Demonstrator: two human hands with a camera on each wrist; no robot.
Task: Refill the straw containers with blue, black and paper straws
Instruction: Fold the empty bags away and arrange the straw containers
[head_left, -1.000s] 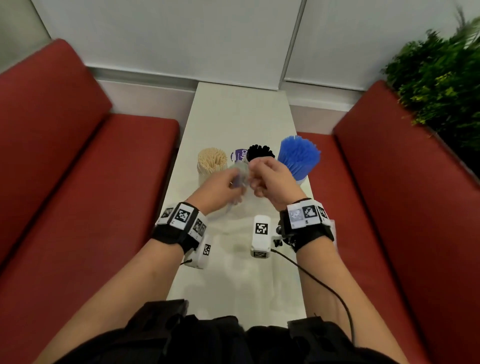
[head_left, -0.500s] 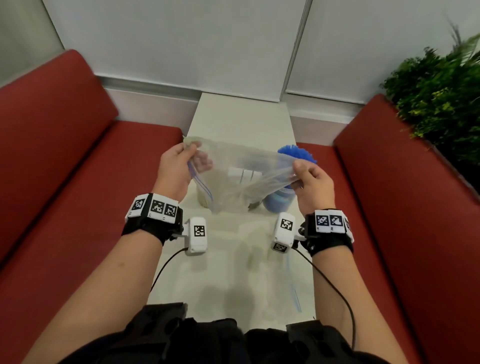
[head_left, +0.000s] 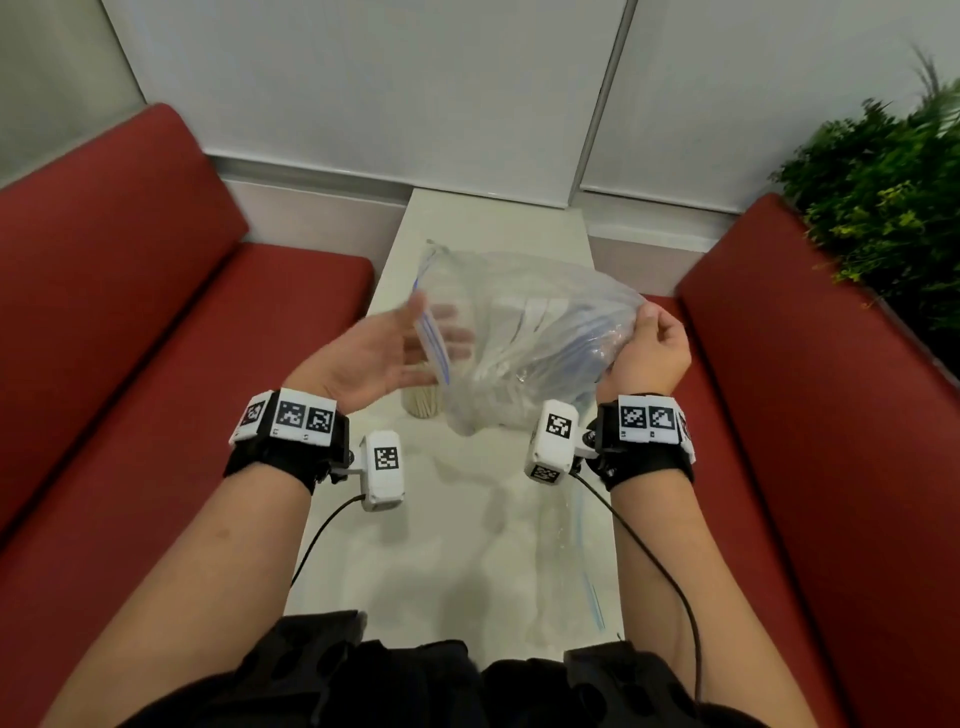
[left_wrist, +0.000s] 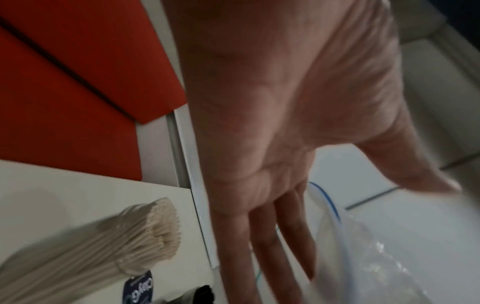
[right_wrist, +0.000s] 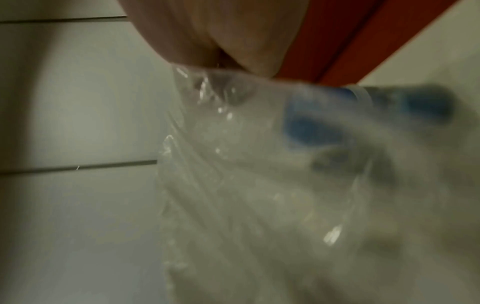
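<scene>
A clear zip bag (head_left: 524, 338) with a blue seal line hangs over the white table (head_left: 467, 545). My right hand (head_left: 649, 343) pinches its right corner; in the right wrist view the fingertips (right_wrist: 233, 47) clamp the crumpled plastic (right_wrist: 259, 185). My left hand (head_left: 410, 348) is spread flat, fingers straight, at the bag's mouth (left_wrist: 330, 205), holding nothing. The paper straws (head_left: 423, 402) stand in their cup under the left hand, bundled tips showing (left_wrist: 155, 230). Blue straws (head_left: 576, 353) show blurred through the plastic. The black straws (left_wrist: 203, 292) peek in at the frame's bottom edge.
A second flat zip bag (head_left: 587, 577) lies on the table near my right forearm. Red benches (head_left: 156, 364) run along both sides of the narrow table. A green plant (head_left: 883, 197) stands at the back right. A purple-labelled cup (left_wrist: 140, 290) sits beside the paper straws.
My left hand has let go of the bag's edge and now lies spread flat. The bag has swung toward the right hand, which still pinches its corner.
</scene>
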